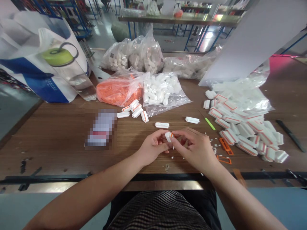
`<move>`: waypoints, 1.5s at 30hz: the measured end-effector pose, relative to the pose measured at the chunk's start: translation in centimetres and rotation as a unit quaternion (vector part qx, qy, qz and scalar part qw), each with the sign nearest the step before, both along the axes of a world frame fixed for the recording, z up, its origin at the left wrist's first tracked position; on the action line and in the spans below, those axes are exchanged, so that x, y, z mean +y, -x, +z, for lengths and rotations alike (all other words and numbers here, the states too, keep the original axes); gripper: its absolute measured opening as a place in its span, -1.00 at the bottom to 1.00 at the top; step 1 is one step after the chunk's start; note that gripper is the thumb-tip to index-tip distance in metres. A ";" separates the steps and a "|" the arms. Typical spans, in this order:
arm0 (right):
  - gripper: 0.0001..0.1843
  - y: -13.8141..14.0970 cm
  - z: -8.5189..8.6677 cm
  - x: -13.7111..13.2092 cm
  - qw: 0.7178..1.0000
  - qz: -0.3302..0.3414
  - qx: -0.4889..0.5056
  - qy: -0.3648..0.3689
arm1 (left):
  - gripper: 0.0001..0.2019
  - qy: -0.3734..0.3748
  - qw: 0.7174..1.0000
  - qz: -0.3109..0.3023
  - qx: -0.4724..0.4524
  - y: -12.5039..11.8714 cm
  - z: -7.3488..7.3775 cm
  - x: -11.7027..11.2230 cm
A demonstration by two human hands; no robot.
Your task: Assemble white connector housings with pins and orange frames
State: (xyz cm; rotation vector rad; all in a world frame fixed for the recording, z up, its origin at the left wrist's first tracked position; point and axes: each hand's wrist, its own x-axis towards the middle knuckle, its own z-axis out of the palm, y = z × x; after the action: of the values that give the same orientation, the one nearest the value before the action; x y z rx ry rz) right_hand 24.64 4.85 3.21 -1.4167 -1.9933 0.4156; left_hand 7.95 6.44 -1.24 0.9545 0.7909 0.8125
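Between my two hands is a white plastic part (168, 136) with a bit of orange along its edge. My left hand (153, 145) pinches it from the left, thumb in front. From the right, the thumb and fingers of my right hand (193, 145) close on its orange side; part of it is hidden by the fingers. Just beyond my hands lie two white plastic pieces, one near the left hand (162, 125) and one farther right (192, 120). Orange frames (225, 146) and small white scraps lie beside my right hand.
A pile of white parts with orange strips (249, 127) spreads on the right, near a green-handled tool (210, 124) and a dark knife-like tool (290, 134). Bags of orange parts (117, 91) and white parts (160, 88) stand behind. At left are a blurred rectangle (100, 129) and a bottle (72, 70).
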 end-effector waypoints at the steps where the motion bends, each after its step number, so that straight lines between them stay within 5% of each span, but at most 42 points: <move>1: -0.79 0.1 0.0 0.0 1.000 0.001 0.002 0.007 | -0.63 0.000 1.000 0.001 0.000 0.0 0.0 0.0; 16: -0.78 -0.3 -0.3 0.3 0.972 -0.023 0.152 0.176 | -0.66 -0.022 1.000 0.008 0.008 0.1 -0.4 0.0; 23: -0.77 -0.1 -0.9 0.6 0.920 0.006 0.283 0.271 | -0.65 -0.054 0.998 0.017 -0.004 0.1 -0.6 -0.2; 35: -0.83 -0.6 -1.1 -0.2 0.966 0.015 0.209 0.150 | -0.46 -0.005 0.999 0.032 -0.033 0.6 0.2 0.2; 45: -0.86 -0.5 -0.9 -0.8 0.991 0.028 0.120 0.058 | -0.54 0.013 0.998 0.034 -0.055 0.7 0.1 0.4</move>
State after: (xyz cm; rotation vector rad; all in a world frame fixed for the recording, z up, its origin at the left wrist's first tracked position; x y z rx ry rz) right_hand 25.11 4.01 2.27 -1.3140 -1.8407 0.7036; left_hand 7.28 6.82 -1.17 0.8574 0.7401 0.9036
